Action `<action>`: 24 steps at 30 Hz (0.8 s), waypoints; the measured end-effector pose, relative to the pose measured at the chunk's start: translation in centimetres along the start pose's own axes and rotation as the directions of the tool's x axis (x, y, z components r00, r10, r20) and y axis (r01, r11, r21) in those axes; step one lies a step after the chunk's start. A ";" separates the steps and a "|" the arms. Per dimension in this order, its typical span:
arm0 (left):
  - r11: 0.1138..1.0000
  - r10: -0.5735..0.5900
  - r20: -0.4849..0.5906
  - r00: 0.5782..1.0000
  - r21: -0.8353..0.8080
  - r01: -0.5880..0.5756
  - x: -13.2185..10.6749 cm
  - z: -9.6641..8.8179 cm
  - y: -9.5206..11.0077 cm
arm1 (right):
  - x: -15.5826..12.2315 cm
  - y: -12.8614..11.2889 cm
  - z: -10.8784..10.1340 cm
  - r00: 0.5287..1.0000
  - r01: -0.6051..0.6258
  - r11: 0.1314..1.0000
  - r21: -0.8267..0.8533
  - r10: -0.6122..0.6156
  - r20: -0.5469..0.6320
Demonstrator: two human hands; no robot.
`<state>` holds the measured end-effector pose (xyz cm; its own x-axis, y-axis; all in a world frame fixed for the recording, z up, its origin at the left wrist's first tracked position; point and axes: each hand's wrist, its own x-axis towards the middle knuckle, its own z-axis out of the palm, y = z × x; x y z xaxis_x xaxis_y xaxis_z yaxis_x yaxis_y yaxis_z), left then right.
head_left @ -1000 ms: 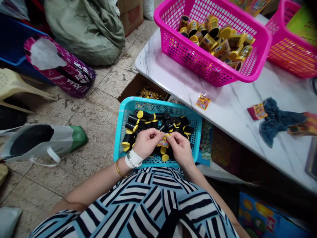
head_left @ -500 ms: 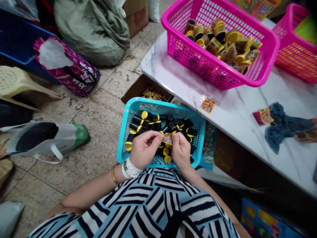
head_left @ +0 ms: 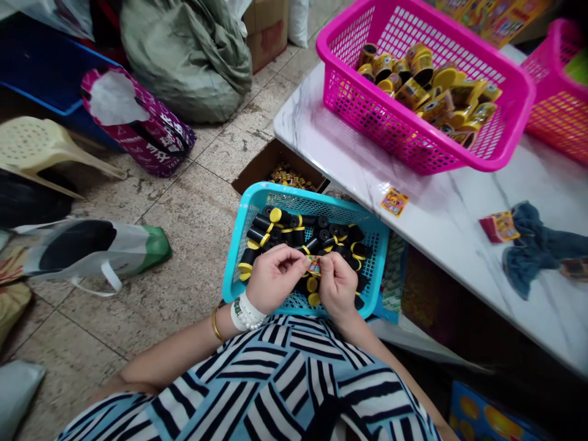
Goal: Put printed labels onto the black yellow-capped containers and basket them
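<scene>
Between my two hands is a small colourful printed label (head_left: 315, 265). My left hand (head_left: 277, 277) pinches its left edge, and my right hand (head_left: 339, 283) grips the right edge with curled fingers. Both hands are above a turquoise basket (head_left: 233, 257), which holds several black cylinders with yellow caps (head_left: 260, 236). A similar printed label (head_left: 394, 202) lies flat near the edge of the white table. Farther right on that table is a small stack of labels (head_left: 500, 226), touching a bunched piece of denim (head_left: 528, 236).
On the marbled table (head_left: 358, 165) stands a pink basket (head_left: 427, 21) of cylinders with yellow printed wraps. Another pink basket (head_left: 558, 110) is at far right. A carton (head_left: 257, 165) with small yellowish pieces sits behind the turquoise basket. Bags and a cream stool (head_left: 37, 138) occupy the left floor.
The whole view has shifted slightly, so things appear a little farther right. The label between my hands looks narrower now and shows less of its printed face. Both hands keep their grip.
</scene>
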<state>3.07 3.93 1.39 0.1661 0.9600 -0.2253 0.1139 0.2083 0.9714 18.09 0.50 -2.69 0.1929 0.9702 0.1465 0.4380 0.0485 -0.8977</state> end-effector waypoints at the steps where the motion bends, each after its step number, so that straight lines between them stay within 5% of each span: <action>1: 1.000 -0.009 -0.005 1.000 -0.007 0.009 0.1 0.0 0.0 | 0.0 0.0 0.0 0.999 0.032 0.999 -0.010 -0.032 0.011; 8: 0.999 0.046 -0.096 0.994 0.011 -0.045 0.3 -0.9 -0.3 | 1.2 -0.9 0.3 0.970 0.208 0.978 -0.031 -0.202 0.134; 14: 0.968 -0.183 -0.093 0.979 -0.191 0.163 -0.2 -2.8 0.3 | 6.6 -2.9 0.9 0.921 0.313 0.949 0.029 -0.311 0.236; 16: 0.930 -0.259 -0.065 0.964 -0.286 0.231 -0.3 -3.5 0.5 | 8.8 -3.4 1.7 0.866 0.420 0.906 -0.051 -0.384 0.321; 18: 0.872 -0.344 -0.019 0.939 -0.378 0.312 -0.3 -4.2 0.6 | 10.6 -3.5 2.8 0.759 0.567 0.801 -0.189 -0.421 0.496; 21: 0.779 -0.435 0.077 0.897 -0.468 0.418 -0.2 -4.8 0.7 | 11.9 -3.0 4.5 0.632 0.698 0.642 -0.317 -0.344 0.695; 24: 0.710 -0.453 0.140 0.881 -0.541 0.451 0.0 -5.1 0.7 | 11.5 -1.9 4.7 0.673 0.643 0.702 -0.305 -0.328 0.663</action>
<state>-1.87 5.04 2.49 0.2315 0.7250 -0.6487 -0.3746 0.6818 0.6283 15.37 12.72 -1.21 -0.5962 0.7942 0.1176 0.6995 0.5858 -0.4095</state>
